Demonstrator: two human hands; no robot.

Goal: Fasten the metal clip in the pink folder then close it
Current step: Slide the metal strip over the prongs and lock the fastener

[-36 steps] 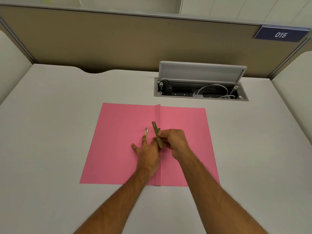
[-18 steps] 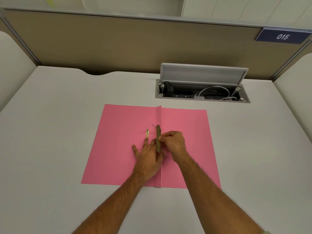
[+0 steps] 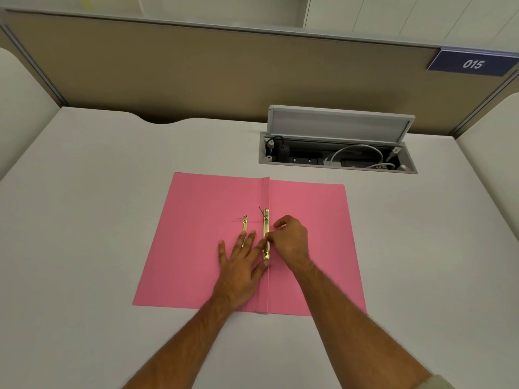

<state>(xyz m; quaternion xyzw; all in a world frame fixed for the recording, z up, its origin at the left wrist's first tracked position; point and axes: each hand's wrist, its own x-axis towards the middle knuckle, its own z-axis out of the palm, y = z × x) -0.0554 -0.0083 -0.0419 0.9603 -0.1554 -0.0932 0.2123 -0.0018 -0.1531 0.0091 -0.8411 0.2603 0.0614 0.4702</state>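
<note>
The pink folder (image 3: 202,248) lies open and flat on the white desk. A gold metal clip bar (image 3: 265,228) lies along the centre fold, and a thin prong sticks up at its far end. A second gold strip (image 3: 245,224) rests on the left leaf. My left hand (image 3: 241,262) presses flat on the left leaf with fingers spread, its fingertips over the near end of that strip. My right hand (image 3: 289,240) pinches the clip bar at its middle from the right side.
An open cable tray (image 3: 337,155) with a raised grey lid, plugs and white cables is sunk into the desk behind the folder. A tan partition (image 3: 224,66) with a blue label 015 closes off the far edge of the desk.
The clip bar went from tilted and lifted in my right hand to lying straight along the centre fold. My left hand stayed flat on the left leaf.
</note>
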